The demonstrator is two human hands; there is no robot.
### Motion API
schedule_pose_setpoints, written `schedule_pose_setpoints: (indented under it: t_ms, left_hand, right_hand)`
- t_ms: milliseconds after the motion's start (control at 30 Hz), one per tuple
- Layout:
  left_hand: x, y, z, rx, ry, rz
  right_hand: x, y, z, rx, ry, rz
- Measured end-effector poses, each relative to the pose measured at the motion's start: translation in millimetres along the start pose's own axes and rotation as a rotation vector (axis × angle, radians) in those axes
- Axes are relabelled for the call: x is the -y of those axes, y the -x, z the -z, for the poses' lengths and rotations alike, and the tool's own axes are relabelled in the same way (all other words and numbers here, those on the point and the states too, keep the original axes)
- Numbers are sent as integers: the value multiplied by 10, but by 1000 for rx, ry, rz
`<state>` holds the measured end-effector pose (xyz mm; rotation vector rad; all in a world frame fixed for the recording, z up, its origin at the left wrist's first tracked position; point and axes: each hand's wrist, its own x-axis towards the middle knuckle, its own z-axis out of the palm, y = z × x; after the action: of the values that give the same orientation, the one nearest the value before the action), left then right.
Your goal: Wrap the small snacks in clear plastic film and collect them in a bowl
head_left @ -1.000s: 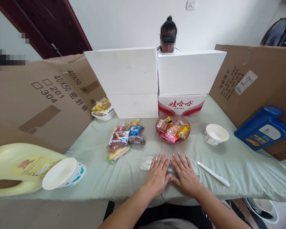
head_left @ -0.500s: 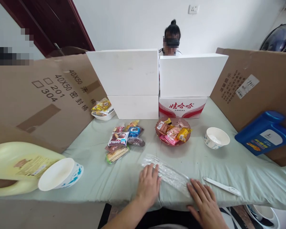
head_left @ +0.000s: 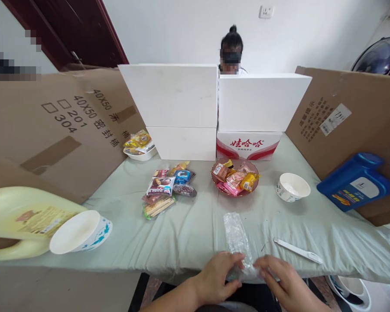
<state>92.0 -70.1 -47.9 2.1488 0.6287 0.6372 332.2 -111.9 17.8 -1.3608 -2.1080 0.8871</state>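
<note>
Head view: your left hand and right hand were close together at the near edge of the table, both pinching the near end of a clear plastic bag. Your fingers were curled onto its crinkled film. The bag lay flat and narrow, stretching away from you across the pale green cloth towards the pink glass bowl.

That bowl, round and shallow, held small wrapped snacks in pink, orange and brown. Left of the bowl lay a loose heap of snack packets, glossy foil and a bundle of thin sticks among them. Right of the bowl stood a white paper bowl; you could not tell whether anything was in it. Nearer you than that, right of the bag, lay a slim white plastic knife.

Far left of the pink bowl, a white cup lay tipped against a pale yellow jug. Behind the snack heap, a small white dish held yellow packets. Far right leaned a blue plastic jug.
</note>
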Motion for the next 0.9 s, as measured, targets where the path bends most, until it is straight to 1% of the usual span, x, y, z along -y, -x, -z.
schedule_pose_setpoints:
  t_ms: [67, 133, 233, 300, 433, 533, 667, 767, 833, 900]
  left_hand:
    - [39, 20, -46, -88, 109, 140]
    - [82, 16, -94, -165, 224, 216]
    - [138, -3, -149, -234, 365, 184]
    - [150, -14, -170, -253, 407, 175]
    - [91, -55, -172, -290, 413, 308]
    - [9, -119, -136, -311, 415, 372]
    - [-80, -169, -77, -281, 388, 365]
    - [-128, -134, -46, -267, 323, 345]
    - [-150, -108, -3, -270, 218, 335]
    - [-145, -125, 76, -321, 43, 312]
  right_hand:
    - [-69, -291, -62, -60, -53, -117]
    - [-178, -611, -153, -107, 2, -187]
    - [-311, -1012, -312, -137, 180, -252]
    - [-350, -1167, -418, -155, 252, -278]
    - [-360, -1246, -577, -173, 347, -318]
    - [-359, -1240, -626, -173, 407, -343]
    - [-355, -1255, -642, -162, 475, -354]
    - [-350, -1265, -649, -153, 515, -336]
    - [-349, -1265, -653, -148, 536, -324]
    - [-348, -1263, -655, -142, 552, -315]
